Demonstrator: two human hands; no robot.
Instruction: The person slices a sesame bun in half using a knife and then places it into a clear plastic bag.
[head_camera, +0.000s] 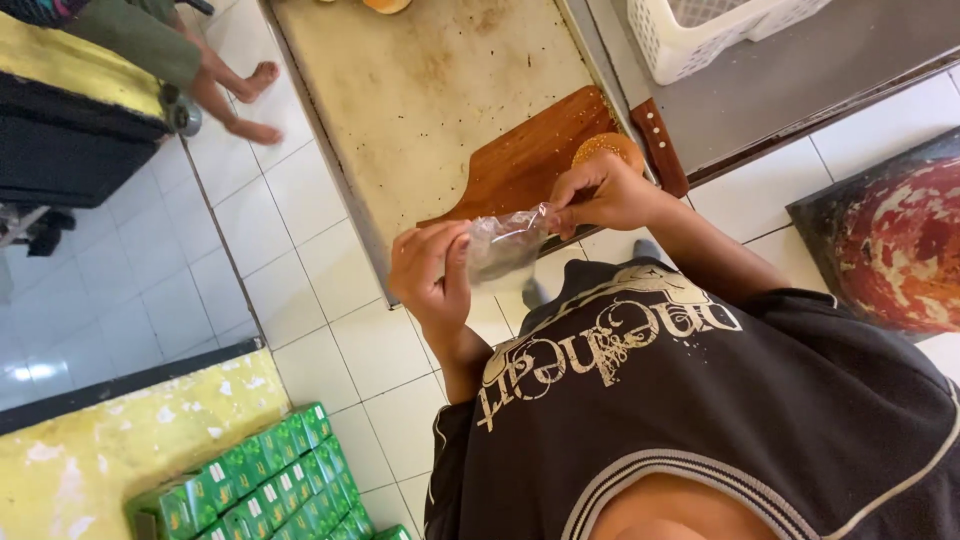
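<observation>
Both hands are stretching a clear bag (507, 245) taut to open its mouth: left hand (432, 268) pinching at 9 o'clock, right hand (600, 192) pinching at 2, just over the bun (607, 148) on the board (525, 160).

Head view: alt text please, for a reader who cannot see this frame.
Seen from above, a person's left hand and right hand hold a clear plastic bag between them, over the edge of a worn table. A sesame bun sits on a wooden cutting board just behind.
</observation>
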